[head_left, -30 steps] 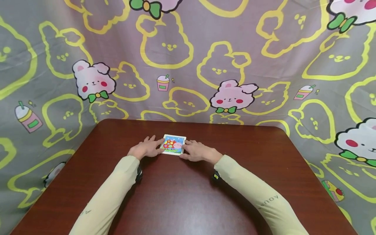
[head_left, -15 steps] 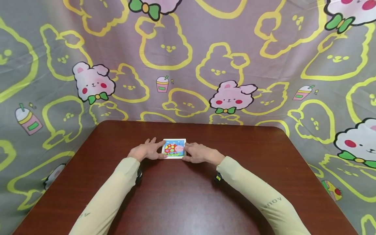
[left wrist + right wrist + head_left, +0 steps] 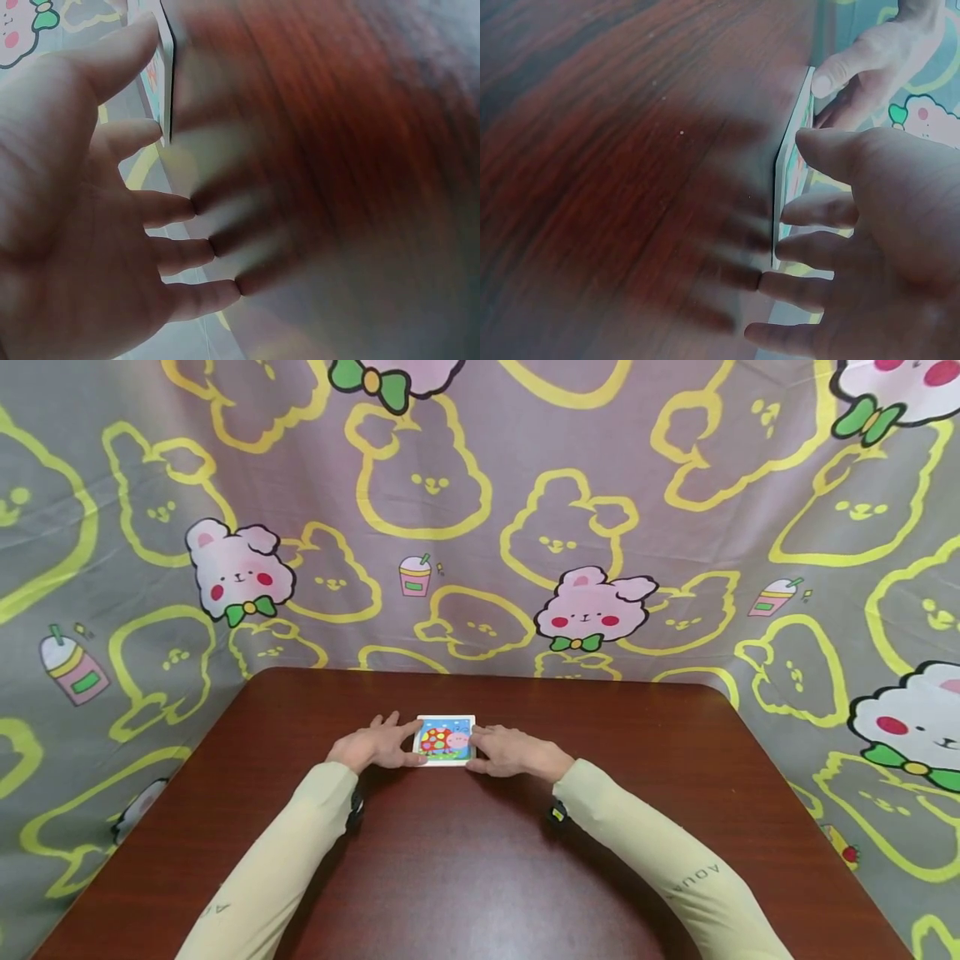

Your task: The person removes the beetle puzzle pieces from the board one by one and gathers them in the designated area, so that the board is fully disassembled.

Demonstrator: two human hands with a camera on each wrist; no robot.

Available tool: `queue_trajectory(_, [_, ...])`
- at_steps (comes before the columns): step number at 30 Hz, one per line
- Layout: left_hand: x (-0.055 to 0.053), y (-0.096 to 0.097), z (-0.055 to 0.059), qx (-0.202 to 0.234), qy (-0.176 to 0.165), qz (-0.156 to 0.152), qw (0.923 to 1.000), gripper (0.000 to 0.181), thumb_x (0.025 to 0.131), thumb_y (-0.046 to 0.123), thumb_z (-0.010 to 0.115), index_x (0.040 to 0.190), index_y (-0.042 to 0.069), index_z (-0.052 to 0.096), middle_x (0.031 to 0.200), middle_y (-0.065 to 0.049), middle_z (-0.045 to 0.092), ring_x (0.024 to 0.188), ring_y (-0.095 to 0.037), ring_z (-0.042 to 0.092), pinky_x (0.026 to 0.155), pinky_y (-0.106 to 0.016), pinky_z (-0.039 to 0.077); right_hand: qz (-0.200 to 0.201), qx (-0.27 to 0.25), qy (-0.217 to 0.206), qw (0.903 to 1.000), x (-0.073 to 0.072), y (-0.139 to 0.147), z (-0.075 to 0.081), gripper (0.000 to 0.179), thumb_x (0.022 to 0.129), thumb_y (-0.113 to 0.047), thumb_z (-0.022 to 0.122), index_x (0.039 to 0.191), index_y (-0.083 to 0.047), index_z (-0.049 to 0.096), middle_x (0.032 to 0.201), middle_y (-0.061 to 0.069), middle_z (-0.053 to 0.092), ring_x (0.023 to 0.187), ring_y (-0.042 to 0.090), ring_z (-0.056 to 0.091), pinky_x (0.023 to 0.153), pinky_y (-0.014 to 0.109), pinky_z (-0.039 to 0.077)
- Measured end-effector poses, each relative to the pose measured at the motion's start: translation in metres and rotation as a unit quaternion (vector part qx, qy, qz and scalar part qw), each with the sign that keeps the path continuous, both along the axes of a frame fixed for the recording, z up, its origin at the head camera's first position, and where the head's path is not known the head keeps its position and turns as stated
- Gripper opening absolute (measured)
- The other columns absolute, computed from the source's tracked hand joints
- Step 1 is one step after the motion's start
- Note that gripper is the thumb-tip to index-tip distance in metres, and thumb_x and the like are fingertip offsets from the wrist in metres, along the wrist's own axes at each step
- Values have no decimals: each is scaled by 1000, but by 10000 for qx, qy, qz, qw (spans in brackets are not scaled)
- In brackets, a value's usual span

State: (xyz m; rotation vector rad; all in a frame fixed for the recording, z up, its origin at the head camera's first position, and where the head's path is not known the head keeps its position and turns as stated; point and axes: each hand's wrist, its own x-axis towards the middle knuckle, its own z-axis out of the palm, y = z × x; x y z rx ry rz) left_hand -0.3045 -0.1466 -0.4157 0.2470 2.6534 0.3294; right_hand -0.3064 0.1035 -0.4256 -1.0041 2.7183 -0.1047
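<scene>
A small square picture board (image 3: 446, 739) with a white border lies flat near the far middle of the table. Its picture is a red spotted ladybug on blue. My left hand (image 3: 375, 745) spreads at its left side. In the left wrist view the thumb and forefinger tips touch the board (image 3: 167, 82), while the other fingertips rest on the tabletop. On the opposite side is my right hand (image 3: 517, 752). The right wrist view has its thumb and two fingertips against the board (image 3: 780, 180), the remaining fingers lower, at the tabletop. Neither hand curls around it.
The dark red-brown wooden table (image 3: 450, 868) has rounded far corners. A grey cloth (image 3: 480, 543) printed with yellow outlines and rabbit faces hangs behind it and along both sides. Black wrist straps (image 3: 354, 806) show at the sleeve cuffs.
Over the first half second the board slid slightly nearer and squared up, both hands moving with it and the left thumb coming onto its border. Since then the hands and board look still.
</scene>
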Motion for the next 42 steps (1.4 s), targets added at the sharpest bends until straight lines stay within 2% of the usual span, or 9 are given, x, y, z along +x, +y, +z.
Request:
queue_trajectory(8, [-1,1,0,-34,35,-88,9999,85,89,58,61,157,27,22,164,-22,9,149,-49,6,113,-69,18,22,14,131,9999,0,0,0,27,97,-42,58,102,-16,59,142,9,52,100,19,54,78,35,47])
queue_trajectory(13, [0,2,0,-95,31,-72,9999,86,88,59,62,157,27,22,164,-22,9,149,-49,6,113,-69,19,56,-4,43,10000,1,2,0,30,96,-42,59,109,-15,59,140,9,53,108,22,55,85,37,48])
queue_trajectory(16, [0,3,0,-122,52,-84,9999,87,87,60,62,157,28,22,164,-22,9,149,-50,7,113,-69,19,17,14,-41,10000,1,3,2,34,95,-41,63,116,-16,57,132,6,57,108,21,55,87,37,48])
queue_trajectory(19, [1,4,-1,-111,60,-82,9999,89,86,61,63,157,28,21,164,-22,9,149,-50,6,113,-70,17,-20,28,-91,10000,2,5,3,38,93,-40,65,122,-17,56,118,2,59,100,18,54,83,34,48])
queue_trajectory(23, [3,5,-2,-130,61,-135,9998,92,85,63,63,158,27,20,164,-23,9,149,-50,6,113,-70,16,16,21,-54,10000,4,7,4,34,94,-37,65,120,-16,56,104,-1,60,88,15,52,74,30,46])
queue_trajectory(28, [4,8,-3,-121,30,-143,9998,93,84,64,63,158,28,20,163,-24,8,148,-51,6,113,-70,17,176,-17,81,9998,7,10,3,25,95,-33,65,111,-15,60,94,-1,59,80,14,51,68,28,43])
queue_trajectory(42, [7,11,-2,-180,31,-191,9997,91,85,64,61,158,28,19,163,-25,7,148,-52,5,113,-70,17,207,-177,55,9996,10,15,1,23,95,-31,65,110,-14,61,91,-1,59,77,13,51,66,26,42])
